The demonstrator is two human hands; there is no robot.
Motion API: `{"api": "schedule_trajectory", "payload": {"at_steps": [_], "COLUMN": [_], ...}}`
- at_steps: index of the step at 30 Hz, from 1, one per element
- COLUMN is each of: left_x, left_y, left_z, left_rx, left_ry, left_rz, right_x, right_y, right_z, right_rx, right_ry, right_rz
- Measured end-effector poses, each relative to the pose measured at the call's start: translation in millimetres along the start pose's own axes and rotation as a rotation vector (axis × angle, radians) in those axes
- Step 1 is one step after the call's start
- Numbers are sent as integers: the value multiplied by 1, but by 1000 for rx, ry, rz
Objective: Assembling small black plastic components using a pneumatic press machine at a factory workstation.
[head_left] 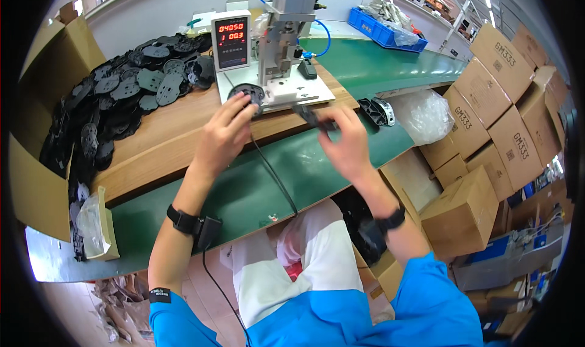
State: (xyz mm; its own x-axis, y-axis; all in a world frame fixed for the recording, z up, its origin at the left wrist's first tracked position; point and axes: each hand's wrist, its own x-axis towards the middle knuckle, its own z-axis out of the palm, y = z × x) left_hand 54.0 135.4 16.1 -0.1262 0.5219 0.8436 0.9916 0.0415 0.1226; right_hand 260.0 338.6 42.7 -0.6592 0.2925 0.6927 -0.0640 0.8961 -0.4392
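Observation:
In front of the bench press (pixel 283 42), my left hand (pixel 220 136) has its fingers and thumb on a black oval plastic part (pixel 251 93), at the near left of the white press base (pixel 308 91). My right hand (pixel 346 143) pinches a smaller dark part (pixel 309 115) just off the front right of that base. Its exact kind is blurred, and fingers cover one end. To the right of this hand lies a black part with a white curved strip (pixel 379 111).
Black oval parts (pixel 125 85) pile up on the wooden board (pixel 146 155) at left, beside an open carton (pixel 39 188). A cable (pixel 271 170) crosses the green bench (pixel 183 219). Plastic bags (pixel 423 115) and stacked cartons (pixel 487 121) stand right; a blue crate (pixel 381 30) sits behind.

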Motion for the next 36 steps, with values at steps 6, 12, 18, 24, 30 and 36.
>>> {"api": "schedule_trajectory", "payload": {"at_steps": [6, 12, 18, 24, 30, 36], "left_x": [24, 34, 38, 43, 46, 39], "left_y": [17, -3, -1, 5, 5, 10], "left_z": [49, 90, 100, 95, 90, 90], "left_rx": [1, 94, 171, 155, 99, -21], "left_ry": [-123, -182, -225, -257, -236, -194], "left_rz": [118, 54, 44, 35, 22, -89], "right_x": [-169, -305, -433, -510, -505, -396], "right_y": [2, 54, 125, 175, 182, 130], "right_z": [-62, -69, -53, -23, -12, -4], "right_rx": [-30, -80, -254, -410, -332, -327], "right_ry": [261, 232, 123, 46, -15, 133], "right_rz": [90, 656, 958, 1065, 1148, 809]}}
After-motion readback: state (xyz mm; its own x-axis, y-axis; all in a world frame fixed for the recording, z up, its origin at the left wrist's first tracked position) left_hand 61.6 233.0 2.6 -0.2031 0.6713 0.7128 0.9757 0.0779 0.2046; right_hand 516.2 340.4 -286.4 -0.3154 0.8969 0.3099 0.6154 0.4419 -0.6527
